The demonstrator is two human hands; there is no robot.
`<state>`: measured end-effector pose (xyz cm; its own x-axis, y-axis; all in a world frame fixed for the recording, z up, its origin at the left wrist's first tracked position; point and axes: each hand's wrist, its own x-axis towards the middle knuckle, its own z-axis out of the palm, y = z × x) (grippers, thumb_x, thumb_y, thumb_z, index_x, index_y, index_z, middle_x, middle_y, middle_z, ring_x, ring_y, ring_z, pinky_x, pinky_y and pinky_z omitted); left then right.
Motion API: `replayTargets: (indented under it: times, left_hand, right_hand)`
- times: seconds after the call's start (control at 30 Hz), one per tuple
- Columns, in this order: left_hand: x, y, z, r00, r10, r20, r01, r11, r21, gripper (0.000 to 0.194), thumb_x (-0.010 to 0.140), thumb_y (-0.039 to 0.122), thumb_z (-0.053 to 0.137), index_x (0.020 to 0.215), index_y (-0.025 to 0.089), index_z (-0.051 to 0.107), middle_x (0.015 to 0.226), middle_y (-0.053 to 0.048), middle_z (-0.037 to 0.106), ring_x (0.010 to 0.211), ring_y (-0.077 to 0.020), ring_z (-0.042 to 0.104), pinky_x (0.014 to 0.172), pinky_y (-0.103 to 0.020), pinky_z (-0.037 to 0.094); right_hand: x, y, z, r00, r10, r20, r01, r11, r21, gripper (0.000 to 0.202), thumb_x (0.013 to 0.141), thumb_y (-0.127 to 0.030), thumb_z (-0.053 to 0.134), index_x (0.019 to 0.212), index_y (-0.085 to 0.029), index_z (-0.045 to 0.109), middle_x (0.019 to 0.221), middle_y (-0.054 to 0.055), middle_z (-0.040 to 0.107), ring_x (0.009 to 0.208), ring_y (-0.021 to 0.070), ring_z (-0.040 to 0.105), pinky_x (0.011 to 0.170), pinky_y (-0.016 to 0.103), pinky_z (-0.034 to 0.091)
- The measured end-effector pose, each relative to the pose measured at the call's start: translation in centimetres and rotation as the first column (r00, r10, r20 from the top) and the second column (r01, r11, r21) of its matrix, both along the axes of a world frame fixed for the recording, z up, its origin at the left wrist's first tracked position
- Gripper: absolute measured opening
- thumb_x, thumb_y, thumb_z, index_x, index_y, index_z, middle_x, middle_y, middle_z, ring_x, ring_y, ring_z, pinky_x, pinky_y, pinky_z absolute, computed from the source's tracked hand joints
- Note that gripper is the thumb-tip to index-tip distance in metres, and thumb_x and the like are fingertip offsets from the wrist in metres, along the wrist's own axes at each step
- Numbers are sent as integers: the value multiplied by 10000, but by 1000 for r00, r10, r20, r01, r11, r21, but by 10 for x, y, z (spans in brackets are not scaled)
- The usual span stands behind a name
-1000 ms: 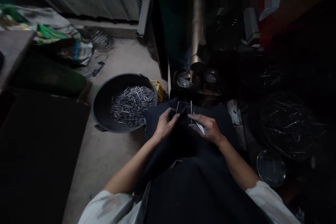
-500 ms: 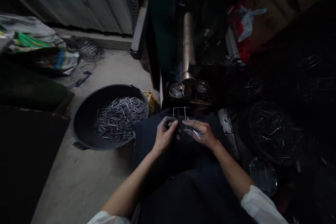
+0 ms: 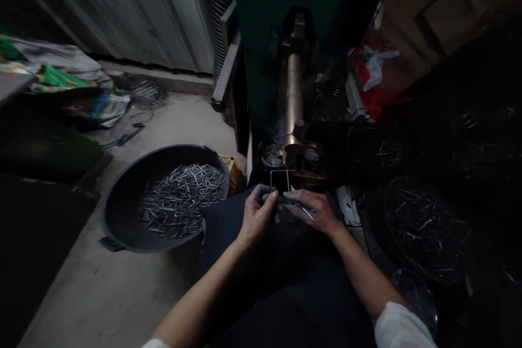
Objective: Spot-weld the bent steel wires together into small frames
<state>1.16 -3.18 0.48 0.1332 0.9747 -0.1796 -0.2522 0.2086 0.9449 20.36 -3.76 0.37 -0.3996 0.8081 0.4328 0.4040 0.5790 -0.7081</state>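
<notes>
A thin bent wire frame (image 3: 280, 171) stands up between my two hands, its squared top pointing at the machine. My left hand (image 3: 258, 211) pinches its left side between thumb and fingers. My right hand (image 3: 313, 209) is closed beside the frame's right side, with a few thin metal rods (image 3: 304, 210) lying across its fingers. Both hands are just above my dark-clothed lap. Beyond them the bronze-coloured machine shaft (image 3: 294, 103) slants down to a small round dish (image 3: 272, 156) of metal bits.
A wide black basin (image 3: 122, 223) of metal rods stands on the floor at left, near a yellow basket (image 3: 232, 171). At right, a dark container (image 3: 424, 223) holds wire pieces, with a clear plastic tub (image 3: 416, 299) below it. A wooden post (image 3: 228, 70) rises beside the machine.
The view has tilted up slightly, so the machine and basin sit lower in the picture. Both hands keep their hold on the wire frame and rods, with little movement.
</notes>
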Motion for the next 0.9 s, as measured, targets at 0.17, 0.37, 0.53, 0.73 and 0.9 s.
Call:
replayTargets:
  times: [0.17,0.37,0.53,0.73,0.9]
  left_hand:
    - [1,3,1,1000,-4,7,4,1000,5,323,858,475,707,868,196,546,580,50,606,393,-91,515,392,-188,410]
    - [3,6,-3,999,19,27,-20,1000,20,318,862,475,706,866,196,554,565,59,587,401,-86,514,406,-185,425]
    - [5,10,-8,997,21,72,-20,1000,-13,324,849,473,720,889,200,550,554,59,595,362,-90,503,368,-189,402]
    - [1,14,-8,998,3,65,-1,999,-38,347,818,479,750,917,201,567,583,58,608,379,-95,521,364,-195,419]
    - [2,39,-1,999,45,3,-45,999,-11,360,799,476,761,883,197,549,548,64,595,366,-95,515,351,-181,396]
  right_hand:
    - [2,4,5,1000,16,15,-16,1000,11,398,949,-250,661,1343,-300,635,1190,63,746,1071,192,730,944,324,598]
    - [2,9,5,999,32,12,-32,999,13,418,946,-253,662,1359,-310,624,1205,55,742,1076,198,729,949,333,600]
    - [3,13,5,999,42,-13,-42,999,-15,393,947,-255,661,1338,-289,640,1205,63,740,1089,201,722,956,332,591]
    - [1,13,7,1000,-18,-2,18,994,-105,382,938,-307,681,1319,-309,642,1160,45,745,1040,203,725,923,334,582]
    - [1,31,3,969,-242,-55,239,969,-65,272,862,-387,767,1091,-246,727,945,44,756,869,199,721,816,312,567]
